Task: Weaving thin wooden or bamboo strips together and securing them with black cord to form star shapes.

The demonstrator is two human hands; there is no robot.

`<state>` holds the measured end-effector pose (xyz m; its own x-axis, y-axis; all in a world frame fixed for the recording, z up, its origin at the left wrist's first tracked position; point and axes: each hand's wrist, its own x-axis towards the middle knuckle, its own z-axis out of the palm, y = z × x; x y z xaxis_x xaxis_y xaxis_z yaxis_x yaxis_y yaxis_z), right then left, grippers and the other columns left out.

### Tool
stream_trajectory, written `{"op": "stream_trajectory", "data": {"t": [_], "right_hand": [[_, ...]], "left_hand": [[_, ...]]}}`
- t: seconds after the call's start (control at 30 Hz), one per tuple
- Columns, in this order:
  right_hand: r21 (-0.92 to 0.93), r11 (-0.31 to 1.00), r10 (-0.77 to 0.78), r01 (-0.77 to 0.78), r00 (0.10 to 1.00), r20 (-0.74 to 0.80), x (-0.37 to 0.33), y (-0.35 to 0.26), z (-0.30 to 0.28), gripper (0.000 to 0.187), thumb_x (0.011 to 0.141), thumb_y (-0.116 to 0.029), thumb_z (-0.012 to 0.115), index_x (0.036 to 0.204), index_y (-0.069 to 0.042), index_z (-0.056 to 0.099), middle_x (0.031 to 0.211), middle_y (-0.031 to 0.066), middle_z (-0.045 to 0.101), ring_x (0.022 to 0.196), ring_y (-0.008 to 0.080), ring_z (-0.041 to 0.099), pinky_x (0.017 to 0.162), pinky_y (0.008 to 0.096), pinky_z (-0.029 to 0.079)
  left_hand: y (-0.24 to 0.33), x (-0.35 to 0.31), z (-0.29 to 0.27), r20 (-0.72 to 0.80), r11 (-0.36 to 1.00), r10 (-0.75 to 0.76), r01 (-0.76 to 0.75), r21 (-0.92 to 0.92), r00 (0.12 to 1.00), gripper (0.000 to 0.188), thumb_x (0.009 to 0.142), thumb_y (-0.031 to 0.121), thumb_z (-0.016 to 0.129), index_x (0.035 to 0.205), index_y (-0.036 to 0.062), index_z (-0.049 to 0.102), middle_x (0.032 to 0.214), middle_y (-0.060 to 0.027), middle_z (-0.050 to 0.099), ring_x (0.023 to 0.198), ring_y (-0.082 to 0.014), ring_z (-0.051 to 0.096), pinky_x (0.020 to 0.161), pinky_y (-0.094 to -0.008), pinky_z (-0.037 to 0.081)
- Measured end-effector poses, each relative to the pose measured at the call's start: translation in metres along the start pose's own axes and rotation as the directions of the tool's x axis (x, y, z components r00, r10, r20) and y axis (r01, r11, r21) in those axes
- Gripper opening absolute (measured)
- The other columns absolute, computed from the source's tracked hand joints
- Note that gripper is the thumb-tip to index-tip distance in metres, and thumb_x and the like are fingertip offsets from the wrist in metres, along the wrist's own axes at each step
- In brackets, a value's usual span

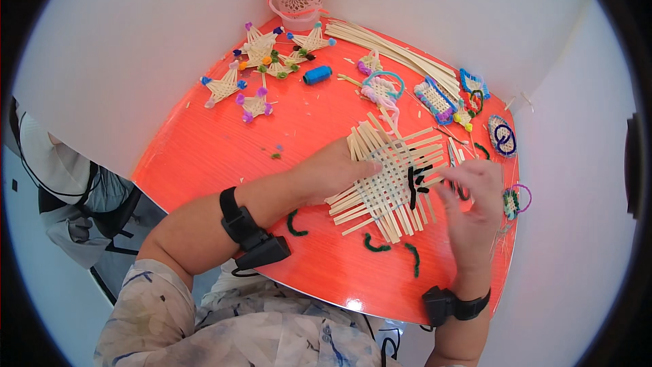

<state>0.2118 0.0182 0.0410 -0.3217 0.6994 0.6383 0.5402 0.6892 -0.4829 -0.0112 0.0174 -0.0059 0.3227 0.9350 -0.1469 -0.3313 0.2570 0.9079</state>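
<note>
While left grip [334,171] holds, woven mat [390,189] lies under thumb [365,169].

Red Table [204,143]: Surface Contents

Carries woven stars [258,47] and blue spool [317,75], upper centre-left; pink container [297,22], top; pale strips [394,48] and trimmed woven pieces [433,100], upper right; green fuzzy pieces [375,246], lower centre. Extends beneath woven mat [387,187], centre, with contact unclear.

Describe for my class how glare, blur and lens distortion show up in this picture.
Head view: a white glare spot near the front edge of the red table; table edges bowed, as fisheye lenses do; corners dark. Same view: the right hand looks soft, perhaps from motion, while the woven mat reads clearer.
</note>
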Motion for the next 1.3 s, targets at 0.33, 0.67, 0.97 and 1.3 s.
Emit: {"op": "stream_trajectory", "data": {"t": [0.33,0.67,0.97,1.3], "right_hand": [[-0.358,0.871,-0.272,0.337,0.937,0.22,0.001,-0.003,0.01,0.028,0.062,-0.003,0.07,0.085,-0.018,0.07,0.081,-0.0068,0.056,0.082,0.0154,0.049,0.078,0.0352,0.026],[-0.398,0.827,-0.313,0.397,0.913,0.261,-0.001,-0.001,0.02,0.018,0.066,-0.013,0.066,0.084,-0.018,0.063,0.086,-0.0083,0.057,0.087,0.0138,0.051,0.08,0.0361,0.026],[-0.402,0.795,-0.377,0.455,0.889,0.259,0.0,0.001,0.018,0.018,0.067,-0.014,0.065,0.084,-0.019,0.063,0.086,-0.0091,0.057,0.085,0.0133,0.051,0.081,0.0363,0.026],[-0.314,0.82,-0.366,0.479,0.86,0.355,0.001,-0.002,0.012,0.01,0.069,-0.016,0.064,0.079,-0.018,0.064,0.086,-0.0077,0.058,0.086,0.0135,0.051,0.083,0.0359,0.03]], "left_hand": [[0.001,-0.004,0.009,0.004,0.998,-0.015,0.015,0.06,1.0,0.041,0.093,0.003,0.051,0.133,0.004,0.042,0.122,-0.0098,0.057,0.108,-0.0168,0.058,0.092,-0.0313,0.05],[-0.011,0.001,0.005,0.084,0.982,0.075,-0.088,0.166,0.994,0.034,0.095,0.004,0.049,0.129,0.004,0.044,0.117,-0.0078,0.059,0.106,-0.0147,0.059,0.09,-0.0304,0.05],[-0.012,0.002,0.004,0.046,0.976,0.042,-0.051,0.214,0.998,0.034,0.094,0.003,0.049,0.128,0.004,0.045,0.116,-0.0079,0.06,0.105,-0.0154,0.059,0.09,-0.0309,0.05],[-0.013,0.001,0.003,0.051,0.99,0.04,-0.046,0.136,0.998,0.034,0.093,0.002,0.048,0.127,0.0035,0.046,0.115,-0.0087,0.06,0.104,-0.0166,0.06,0.089,-0.0316,0.051]]}}
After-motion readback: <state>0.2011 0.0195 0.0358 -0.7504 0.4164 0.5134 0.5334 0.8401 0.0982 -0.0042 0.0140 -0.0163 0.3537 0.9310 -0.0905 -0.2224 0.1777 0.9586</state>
